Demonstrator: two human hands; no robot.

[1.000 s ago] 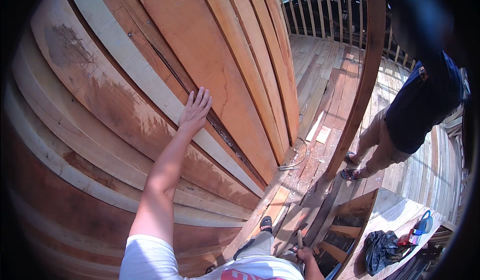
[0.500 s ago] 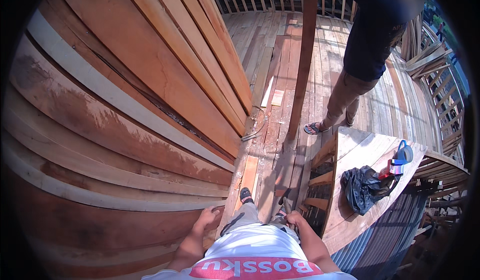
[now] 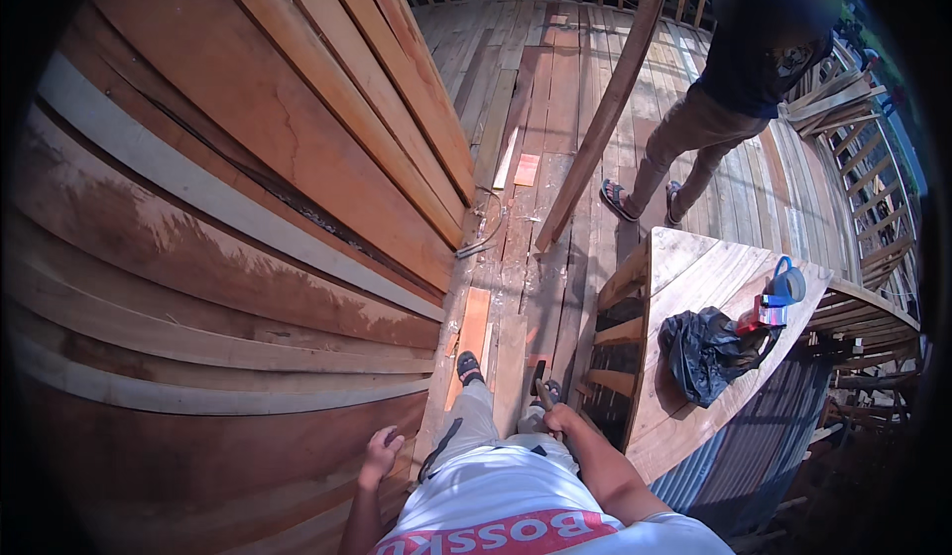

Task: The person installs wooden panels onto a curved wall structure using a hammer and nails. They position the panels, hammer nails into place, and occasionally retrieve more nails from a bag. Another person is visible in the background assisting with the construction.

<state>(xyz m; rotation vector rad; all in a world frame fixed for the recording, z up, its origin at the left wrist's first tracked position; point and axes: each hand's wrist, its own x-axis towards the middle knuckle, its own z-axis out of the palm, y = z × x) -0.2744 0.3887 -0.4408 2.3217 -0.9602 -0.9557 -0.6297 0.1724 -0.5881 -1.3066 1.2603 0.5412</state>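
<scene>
My right hand [image 3: 561, 419] is closed around a wooden-handled tool [image 3: 544, 393] with a dark end, held low in front of my right leg. The tool's exact kind is too small to make out. My left hand [image 3: 382, 453] hangs beside the tall wooden boards [image 3: 248, 337] on my left. Its fingers are loosely bent and apart, with nothing visible in them. Under my feet runs a plank floor [image 3: 516, 277], where my left foot is on or beside a loose orange-brown board [image 3: 476, 317].
A wooden post [image 3: 605, 128] slants ahead. Beyond it, a person in a dark shirt [image 3: 759, 79] stands on the deck. At right, a wooden tabletop [image 3: 684, 257] bears a black plastic bag [image 3: 702, 357], a red box [image 3: 759, 315] and a blue-rimmed roll [image 3: 790, 282]. Corrugated sheets [image 3: 764, 446] lie below.
My left hand has moved left and down, away from my leg. My right hand still grips the tool. The person ahead has shifted stance, and the post appears more slanted. The view has shifted.
</scene>
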